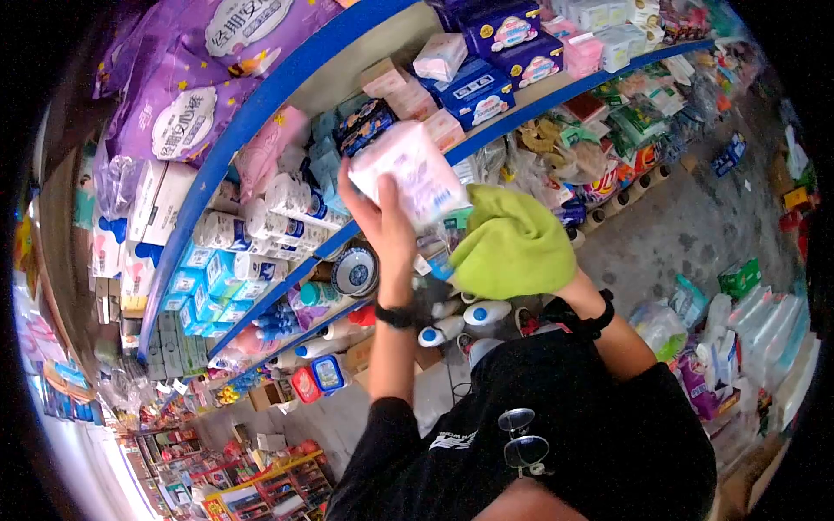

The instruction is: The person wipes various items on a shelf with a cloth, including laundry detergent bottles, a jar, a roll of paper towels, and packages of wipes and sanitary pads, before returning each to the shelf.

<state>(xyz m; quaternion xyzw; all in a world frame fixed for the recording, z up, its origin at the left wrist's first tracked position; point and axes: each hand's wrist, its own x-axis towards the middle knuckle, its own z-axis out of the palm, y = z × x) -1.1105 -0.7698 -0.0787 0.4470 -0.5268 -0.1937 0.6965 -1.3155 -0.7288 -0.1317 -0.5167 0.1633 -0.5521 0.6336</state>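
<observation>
My left hand [382,226] grips a white-and-pink pack of sanitary pads [419,178], thumb across its near face and fingers behind its left side. The pack is held up in front of the blue-edged shelf [512,117] and overlaps its edge in this view. A lime-green cloth [508,243] is bunched over my right hand [569,282], just right of the pack. The cloth hides most of that hand's fingers. On the shelf behind stand dark blue packs [478,91] and small pale pink packs [400,87].
Large purple bags [187,113] fill the upper-left shelf. Below are paper rolls [282,204], light-blue packs [208,291] and a patterned bowl [354,271]. White bottles with blue caps [485,313] stand low by my feet. Wrapped goods [717,347] are piled on the right.
</observation>
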